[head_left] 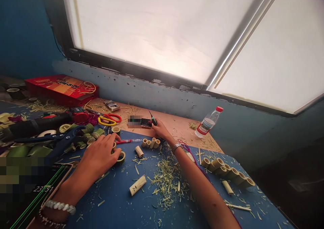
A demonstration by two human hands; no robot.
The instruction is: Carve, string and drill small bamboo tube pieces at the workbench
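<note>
My left hand (103, 149) is at the left of the blue table, its thumb and fingers curled round a short bamboo piece (113, 148) that they partly hide. Just below the thumb lies a bamboo ring (121, 157). My right hand (161, 129) reaches to the back of the table and is closed on a small pointed tool with a dark green handle (153, 120), its thin tip pointing up and left. Beside that hand lies a small black box (146, 122). Several small bamboo tubes (152, 143) stand just in front of it.
Bamboo shavings (167, 181) cover the middle, near a marked bamboo piece (138, 185). A row of bamboo tubes (234, 173) and a bottle (208, 122) are right. Scissors (108, 119), a cutter (62, 141), a phone (48, 185) and a red bag (60, 87) are left.
</note>
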